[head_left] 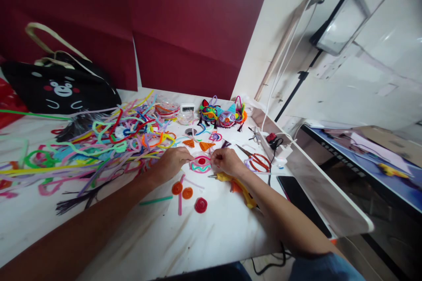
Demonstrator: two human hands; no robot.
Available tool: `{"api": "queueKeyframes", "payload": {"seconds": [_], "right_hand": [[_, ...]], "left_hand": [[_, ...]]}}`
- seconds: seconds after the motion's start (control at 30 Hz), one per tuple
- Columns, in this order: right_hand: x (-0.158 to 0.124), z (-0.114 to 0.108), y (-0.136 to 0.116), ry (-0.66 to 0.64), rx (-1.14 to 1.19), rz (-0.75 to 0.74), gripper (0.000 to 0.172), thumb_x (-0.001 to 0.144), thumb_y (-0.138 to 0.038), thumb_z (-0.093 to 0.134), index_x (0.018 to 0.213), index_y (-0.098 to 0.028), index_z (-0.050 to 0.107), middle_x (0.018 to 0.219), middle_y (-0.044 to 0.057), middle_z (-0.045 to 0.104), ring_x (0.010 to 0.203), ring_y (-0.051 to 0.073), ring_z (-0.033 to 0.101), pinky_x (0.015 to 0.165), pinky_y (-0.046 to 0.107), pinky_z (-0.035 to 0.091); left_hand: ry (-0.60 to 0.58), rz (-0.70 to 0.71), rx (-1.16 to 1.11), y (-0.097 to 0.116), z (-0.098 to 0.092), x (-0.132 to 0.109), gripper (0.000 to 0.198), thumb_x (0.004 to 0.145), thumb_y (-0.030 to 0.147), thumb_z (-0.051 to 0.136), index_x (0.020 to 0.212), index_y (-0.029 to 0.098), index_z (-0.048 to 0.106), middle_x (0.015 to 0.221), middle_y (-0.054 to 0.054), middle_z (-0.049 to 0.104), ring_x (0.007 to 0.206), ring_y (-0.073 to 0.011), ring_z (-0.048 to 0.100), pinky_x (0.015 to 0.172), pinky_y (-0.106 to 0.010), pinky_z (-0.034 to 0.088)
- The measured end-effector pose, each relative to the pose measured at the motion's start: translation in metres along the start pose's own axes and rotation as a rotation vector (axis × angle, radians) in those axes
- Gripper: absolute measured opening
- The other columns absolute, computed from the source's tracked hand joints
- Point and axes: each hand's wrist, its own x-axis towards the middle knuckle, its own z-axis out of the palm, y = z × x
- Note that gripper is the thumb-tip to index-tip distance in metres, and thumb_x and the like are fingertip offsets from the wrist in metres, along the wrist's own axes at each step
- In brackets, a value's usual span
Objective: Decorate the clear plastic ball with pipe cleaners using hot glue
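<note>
A small round craft piece (200,168) lies on the white table, with a red coil in its middle, a wavy teal strip and a clear rim. A pink pipe cleaner (201,156) arches over the red coil. My left hand (174,163) pinches at the left end of this arch, and my right hand (227,160) pinches at its right end. Just beyond the piece lie two orange triangles (207,146). Nearer to me are two orange coils (187,192) and a red coil (201,205). A yellow glue gun (248,196) lies partly under my right forearm.
A tangled heap of pipe cleaners (108,140) covers the left side. Orange-handled scissors (260,162) and a black phone (305,204) lie to the right, near a power strip (280,151). Finished colourful pipe-cleaner figures (227,118) and a black bag (59,88) stand at the back.
</note>
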Motion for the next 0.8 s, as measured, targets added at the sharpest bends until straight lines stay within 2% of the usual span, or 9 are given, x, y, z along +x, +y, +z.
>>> {"api": "queueKeyframes", "payload": {"seconds": [0.27,0.57,0.8], "right_hand": [[0.002,-0.001,0.000,-0.012,-0.125,-0.050,0.021,0.079,-0.008,0.056,0.084,-0.019,0.074,0.077,0.002,0.072,0.068,0.013,0.060,0.063,0.020,0.038],[0.003,-0.003,0.000,-0.043,-0.265,-0.129,0.024,0.084,-0.010,0.052,0.091,-0.018,0.074,0.093,0.008,0.074,0.083,0.018,0.064,0.072,0.024,0.040],[0.003,-0.003,-0.002,-0.050,-0.307,-0.170,0.024,0.084,-0.008,0.052,0.089,-0.018,0.073,0.093,0.008,0.073,0.085,0.018,0.064,0.071,0.023,0.040]], "left_hand": [[-0.056,-0.005,0.001,0.001,-0.002,0.001,0.030,0.090,0.014,0.049,0.080,0.020,0.076,0.080,-0.006,0.073,0.073,-0.0148,0.066,0.066,-0.023,0.048],[-0.116,0.014,0.025,-0.002,-0.004,0.000,0.034,0.087,0.008,0.044,0.086,0.019,0.076,0.082,-0.005,0.071,0.075,-0.0140,0.065,0.067,-0.022,0.048],[-0.104,0.051,0.046,-0.009,-0.002,0.000,0.030,0.090,0.012,0.045,0.085,0.018,0.075,0.083,-0.007,0.071,0.077,-0.0151,0.066,0.069,-0.023,0.049]]}}
